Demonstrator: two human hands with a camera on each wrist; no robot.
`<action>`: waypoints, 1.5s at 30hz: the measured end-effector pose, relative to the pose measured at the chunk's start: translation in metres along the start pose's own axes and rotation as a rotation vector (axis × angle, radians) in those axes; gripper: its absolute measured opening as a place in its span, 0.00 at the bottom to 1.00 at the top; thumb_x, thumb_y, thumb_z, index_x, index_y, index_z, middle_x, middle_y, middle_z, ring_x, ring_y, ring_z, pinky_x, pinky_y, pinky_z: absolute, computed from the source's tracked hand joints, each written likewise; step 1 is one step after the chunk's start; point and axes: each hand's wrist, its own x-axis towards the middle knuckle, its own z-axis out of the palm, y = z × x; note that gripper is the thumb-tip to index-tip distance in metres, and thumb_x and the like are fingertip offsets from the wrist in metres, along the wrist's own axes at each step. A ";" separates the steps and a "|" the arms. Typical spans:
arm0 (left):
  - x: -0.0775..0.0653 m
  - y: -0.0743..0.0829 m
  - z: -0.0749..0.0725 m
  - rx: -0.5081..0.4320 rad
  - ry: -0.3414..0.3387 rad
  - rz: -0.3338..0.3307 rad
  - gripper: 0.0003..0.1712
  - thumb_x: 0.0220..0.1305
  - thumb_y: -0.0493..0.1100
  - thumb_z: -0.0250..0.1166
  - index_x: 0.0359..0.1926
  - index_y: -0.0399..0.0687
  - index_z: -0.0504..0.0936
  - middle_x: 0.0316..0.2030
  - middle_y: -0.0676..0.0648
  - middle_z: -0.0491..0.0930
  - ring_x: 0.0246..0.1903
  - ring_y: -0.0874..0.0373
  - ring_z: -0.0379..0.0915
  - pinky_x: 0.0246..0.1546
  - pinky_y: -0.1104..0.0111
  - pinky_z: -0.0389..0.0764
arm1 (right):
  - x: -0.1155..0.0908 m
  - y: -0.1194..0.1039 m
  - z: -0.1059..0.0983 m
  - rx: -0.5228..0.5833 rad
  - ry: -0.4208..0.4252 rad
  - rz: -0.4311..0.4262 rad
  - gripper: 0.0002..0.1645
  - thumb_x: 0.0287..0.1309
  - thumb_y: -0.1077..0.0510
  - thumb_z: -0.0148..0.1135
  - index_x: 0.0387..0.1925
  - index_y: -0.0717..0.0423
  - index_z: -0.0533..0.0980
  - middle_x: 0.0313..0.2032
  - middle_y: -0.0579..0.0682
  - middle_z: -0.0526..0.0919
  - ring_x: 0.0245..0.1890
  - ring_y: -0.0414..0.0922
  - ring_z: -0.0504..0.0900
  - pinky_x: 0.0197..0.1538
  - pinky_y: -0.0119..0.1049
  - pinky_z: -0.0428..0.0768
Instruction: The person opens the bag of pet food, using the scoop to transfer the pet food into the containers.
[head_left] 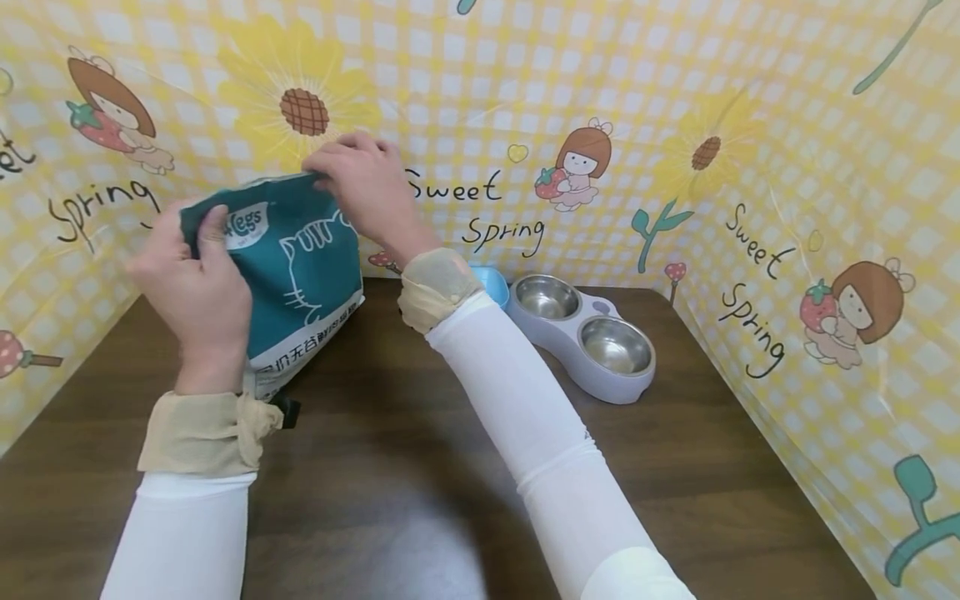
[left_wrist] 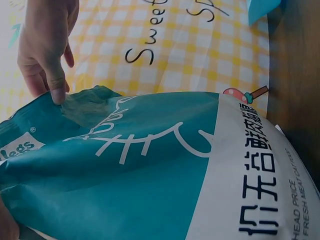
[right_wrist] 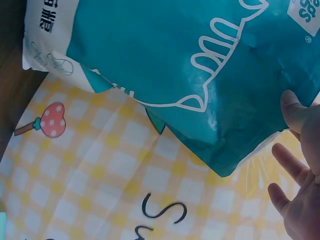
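A teal and white cat food bag (head_left: 300, 275) stands at the left of the table, tilted, with a white cat outline and dark lettering on its front. My left hand (head_left: 198, 287) grips its upper left corner, thumb across the front. At the upper right edge, my right hand (head_left: 367, 187) pinches the bag's top between thumb and fingers. The right wrist view shows that thumb (right_wrist: 292, 107) on the teal face, with other fingers spread below the edge. Only a sliver of the left hand (left_wrist: 6, 225) enters the left wrist view. The bag's inside is hidden.
A pale lilac double pet feeder (head_left: 641, 385) with two metal bowls stands right of my right forearm. Behind that forearm is a light blue container (head_left: 491, 285), partly hidden. A yellow checked cloth (head_left: 465, 108) lines the walls around the brown wooden table (head_left: 390, 500).
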 end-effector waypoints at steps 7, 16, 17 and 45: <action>0.002 -0.004 0.003 0.023 -0.047 0.030 0.21 0.64 0.56 0.63 0.42 0.44 0.88 0.42 0.47 0.89 0.43 0.70 0.80 0.46 0.81 0.79 | -0.007 0.005 0.005 0.159 -0.018 0.057 0.20 0.70 0.47 0.54 0.61 0.31 0.76 0.64 0.29 0.74 0.67 0.34 0.60 0.70 0.38 0.59; 0.009 0.005 -0.005 0.072 -0.127 0.027 0.18 0.58 0.56 0.69 0.45 0.54 0.90 0.44 0.53 0.89 0.44 0.71 0.80 0.51 0.78 0.81 | -0.019 -0.002 0.016 0.635 0.090 0.190 0.19 0.71 0.53 0.53 0.59 0.46 0.78 0.67 0.40 0.71 0.66 0.29 0.61 0.71 0.23 0.60; 0.009 0.005 -0.005 0.070 -0.126 0.029 0.17 0.58 0.55 0.69 0.45 0.53 0.90 0.44 0.53 0.90 0.45 0.71 0.80 0.52 0.77 0.81 | -0.023 -0.003 0.017 0.675 0.114 0.204 0.19 0.71 0.53 0.53 0.60 0.46 0.78 0.68 0.40 0.70 0.66 0.28 0.59 0.71 0.24 0.59; 0.019 0.027 -0.001 0.178 -0.264 -0.108 0.17 0.51 0.56 0.74 0.41 0.56 0.92 0.40 0.51 0.91 0.38 0.72 0.82 0.43 0.83 0.81 | -0.065 -0.014 0.055 0.736 0.267 0.171 0.30 0.72 0.53 0.51 0.73 0.49 0.64 0.75 0.42 0.58 0.69 0.31 0.56 0.72 0.29 0.63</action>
